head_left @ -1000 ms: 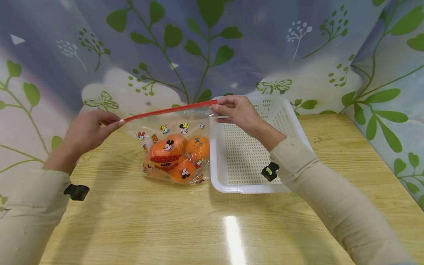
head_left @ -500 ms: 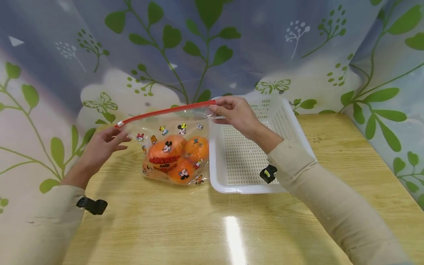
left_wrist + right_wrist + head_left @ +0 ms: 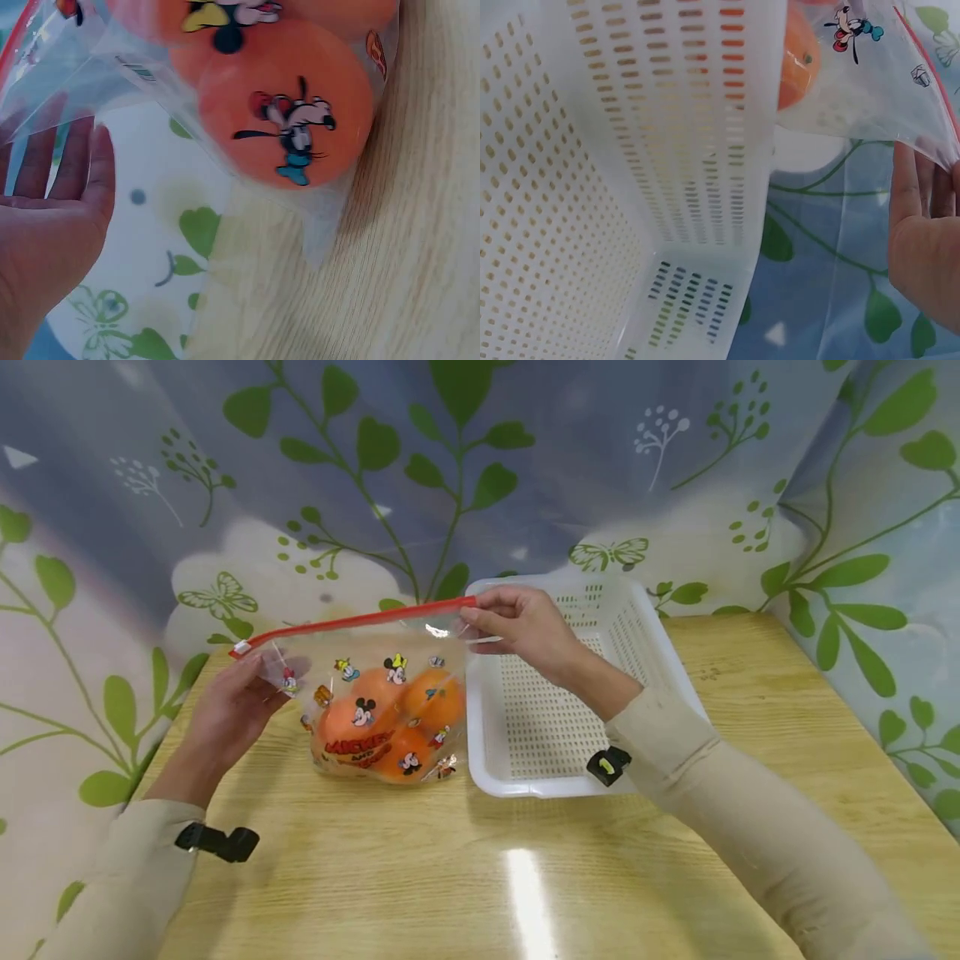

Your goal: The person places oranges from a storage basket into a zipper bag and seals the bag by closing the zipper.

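A clear slider zip bag (image 3: 375,647) with a red zip strip and cartoon prints stands upright on the table. Several oranges (image 3: 435,703) sit inside it. My right hand (image 3: 528,627) pinches the bag's top right corner between thumb and fingers. At the top left corner, beside the white slider (image 3: 242,647), is my left hand (image 3: 236,714); its fingers show through the clear plastic. The left wrist view has those fingers (image 3: 71,169) fairly straight at the bag's edge, the thumb hidden. In the right wrist view the right fingers (image 3: 906,184) hold the bag's corner.
A white perforated plastic basket (image 3: 504,787) stands directly right of the bag, under my right forearm. The wooden table (image 3: 420,877) spans the front. A leaf-printed curtain (image 3: 360,518) rises behind and at both sides.
My left hand lets go of the strip's left end and shifts lower, its fingers now behind the plastic. The bag's left corner has dropped and moved left; my right hand keeps its pinch.
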The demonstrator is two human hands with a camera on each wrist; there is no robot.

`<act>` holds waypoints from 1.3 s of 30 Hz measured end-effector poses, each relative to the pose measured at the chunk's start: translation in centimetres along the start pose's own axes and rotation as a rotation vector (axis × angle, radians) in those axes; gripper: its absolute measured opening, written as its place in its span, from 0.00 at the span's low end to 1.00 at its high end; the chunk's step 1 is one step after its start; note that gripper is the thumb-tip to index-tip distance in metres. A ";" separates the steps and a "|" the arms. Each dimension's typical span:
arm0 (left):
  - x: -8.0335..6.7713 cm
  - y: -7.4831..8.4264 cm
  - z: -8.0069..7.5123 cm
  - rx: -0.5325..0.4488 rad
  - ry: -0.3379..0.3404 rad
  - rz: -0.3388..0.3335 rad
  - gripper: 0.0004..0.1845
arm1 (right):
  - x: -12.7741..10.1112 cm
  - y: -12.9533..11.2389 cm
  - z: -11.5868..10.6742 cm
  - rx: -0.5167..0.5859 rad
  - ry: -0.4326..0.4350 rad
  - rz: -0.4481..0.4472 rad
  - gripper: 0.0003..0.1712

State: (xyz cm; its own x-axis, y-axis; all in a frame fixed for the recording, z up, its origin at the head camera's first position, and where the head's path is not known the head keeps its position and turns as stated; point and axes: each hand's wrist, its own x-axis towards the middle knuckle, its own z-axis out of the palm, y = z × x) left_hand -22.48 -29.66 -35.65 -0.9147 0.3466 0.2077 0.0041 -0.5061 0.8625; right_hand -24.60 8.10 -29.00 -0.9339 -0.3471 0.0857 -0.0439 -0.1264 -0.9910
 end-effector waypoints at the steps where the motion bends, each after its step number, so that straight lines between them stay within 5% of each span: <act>1: -0.5 0.3 0.0 -0.033 -0.019 0.014 0.19 | -0.2 -0.2 0.2 -0.007 -0.011 -0.004 0.08; 8: -4.0 2.8 1.1 -0.015 -0.004 0.088 0.20 | -1.3 -1.1 1.9 0.005 -0.052 0.038 0.05; 14: -4.7 4.0 1.6 0.052 0.068 -0.024 0.18 | -1.5 -1.1 2.6 0.036 -0.034 0.141 0.06; 19: -3.7 2.5 1.0 0.161 0.196 -0.170 0.14 | -0.3 0.5 2.4 -0.015 -0.051 0.245 0.09; 35: 2.5 1.6 -1.1 0.379 0.398 -0.375 0.16 | 4.7 1.3 1.4 -0.173 -0.071 0.350 0.22; 39: 3.2 1.5 -1.1 0.405 0.406 -0.403 0.16 | 4.8 1.8 1.6 -0.385 -0.070 0.302 0.29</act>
State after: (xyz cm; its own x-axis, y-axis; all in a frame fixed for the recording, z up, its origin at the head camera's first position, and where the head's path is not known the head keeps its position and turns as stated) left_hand -25.84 -30.20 -34.16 -0.9549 0.0831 -0.2851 -0.2889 -0.0390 0.9566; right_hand -28.54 4.71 -30.17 -0.8996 -0.3788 -0.2174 0.0846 0.3372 -0.9376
